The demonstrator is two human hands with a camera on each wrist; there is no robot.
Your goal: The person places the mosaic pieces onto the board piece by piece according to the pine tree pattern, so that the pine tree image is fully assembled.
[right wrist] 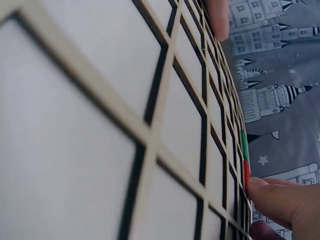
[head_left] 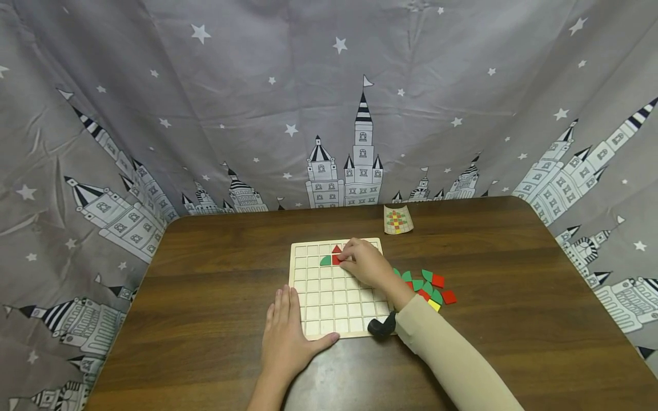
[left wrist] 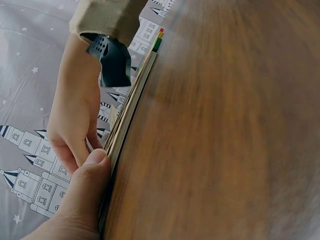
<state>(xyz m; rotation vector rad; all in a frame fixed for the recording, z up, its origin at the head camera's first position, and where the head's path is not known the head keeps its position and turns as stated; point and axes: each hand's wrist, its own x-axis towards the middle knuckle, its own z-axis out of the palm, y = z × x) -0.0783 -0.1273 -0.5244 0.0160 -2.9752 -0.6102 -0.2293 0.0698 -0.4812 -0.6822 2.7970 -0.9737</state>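
Observation:
A wooden grid board (head_left: 313,328) lies on the table with square cells. My left hand (head_left: 285,337) rests at its lower left corner, fingers straight along the left side and thumb on the near edge. At the upper cells, my right hand (head_left: 367,264) has thumb and forefinger bent together on a red square tile (head_left: 336,260), partly covering it. Beside that tile sits a green quarter-circle tile (head_left: 326,261), and above it a red triangle tile (head_left: 336,249). The right wrist view shows the right thumb (right wrist: 267,192) touching the red tile's end.
Loose green, red and yellow tiles, among them a red square (head_left: 449,297) and a yellow one (head_left: 434,305), lie right of the board, partly behind the right forearm. A small pattern card (head_left: 398,220) lies behind the board. A grey castle-print curtain (head_left: 247,114) hangs beyond the table (head_left: 205,319).

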